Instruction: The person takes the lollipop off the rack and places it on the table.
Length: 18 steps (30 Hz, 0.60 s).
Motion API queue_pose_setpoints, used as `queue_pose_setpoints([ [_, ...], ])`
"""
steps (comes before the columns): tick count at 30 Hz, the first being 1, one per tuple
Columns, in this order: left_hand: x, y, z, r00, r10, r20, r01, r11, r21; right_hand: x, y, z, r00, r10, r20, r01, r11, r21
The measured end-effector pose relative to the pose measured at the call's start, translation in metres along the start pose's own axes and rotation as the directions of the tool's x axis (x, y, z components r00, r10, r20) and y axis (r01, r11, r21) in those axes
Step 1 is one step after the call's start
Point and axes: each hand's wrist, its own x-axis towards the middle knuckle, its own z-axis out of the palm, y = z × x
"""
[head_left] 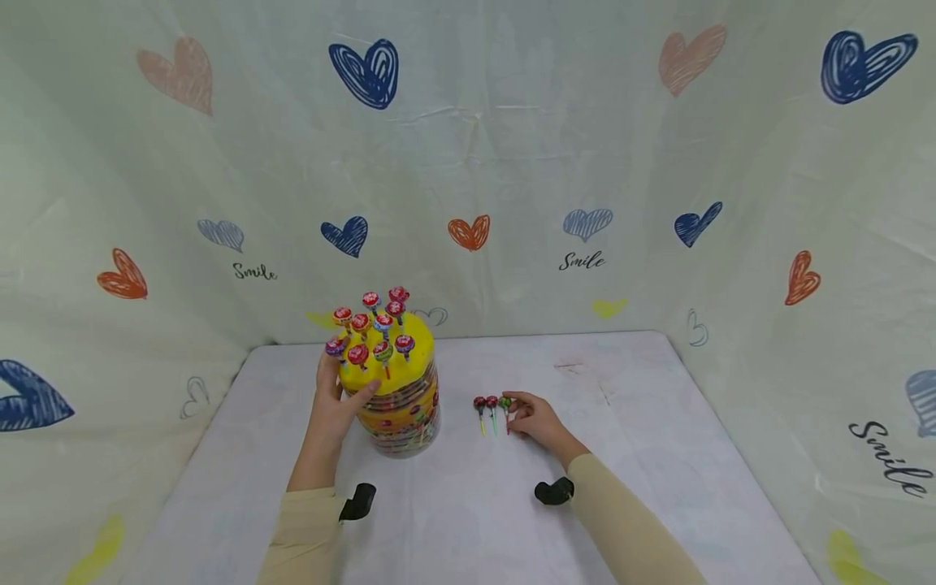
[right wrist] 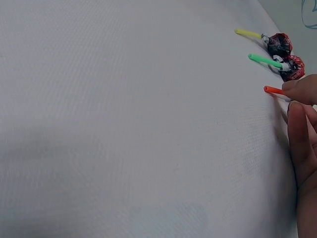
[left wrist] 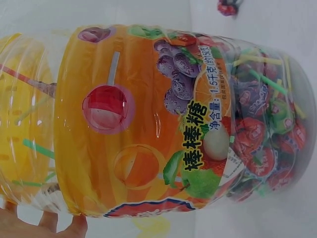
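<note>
On the white table [head_left: 483,512], I had my left hand [head_left: 338,410] clamped round the top of a lollipop-studded jar [head_left: 400,413], while my right hand [head_left: 539,421] pinched a green lollipop [head_left: 505,402] just beside two dark-red lollipops [head_left: 479,402].

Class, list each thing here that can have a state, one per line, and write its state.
Jar: standing on the table, candy inside
Lid: on the jar
Lollipops in the lid: wrapped, upright, sticks pushed through
Two dark red lollipops: wrapped, lying side by side
Green lollipop: pinched; whether lifted is unclear
Left hand: holding the jar near its top
Right hand: pinching the green lollipop
</note>
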Motion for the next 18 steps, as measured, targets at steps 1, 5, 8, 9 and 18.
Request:
queue_pose_setpoints([
  [1,0.000,0.000,0.000,1.000,0.004,0.000,-0.004,1.000,0.001,-0.001,-0.001,0.000,1.000,0.005,-0.003,-0.005,1.000,0.009],
  [5,0.000,0.000,-0.001,1.000,0.007,0.002,-0.007,1.000,-0.002,-0.004,-0.004,-0.001,1.000,0.000,-0.014,0.000,1.000,0.025],
  [8,0.000,-0.001,0.000,1.000,-0.002,-0.002,0.002,1.000,-0.007,-0.005,-0.009,-0.003,0.999,-0.026,-0.022,0.026,1.000,0.014],
  [9,0.000,-0.001,0.000,1.000,0.000,-0.002,0.000,1.000,-0.006,-0.004,-0.011,-0.004,0.999,-0.034,-0.026,0.034,0.999,0.009],
  [18,0.000,-0.003,-0.001,1.000,0.010,0.011,-0.010,1.000,-0.008,-0.006,-0.053,-0.005,0.984,-0.180,-0.013,0.180,0.980,0.085],
])
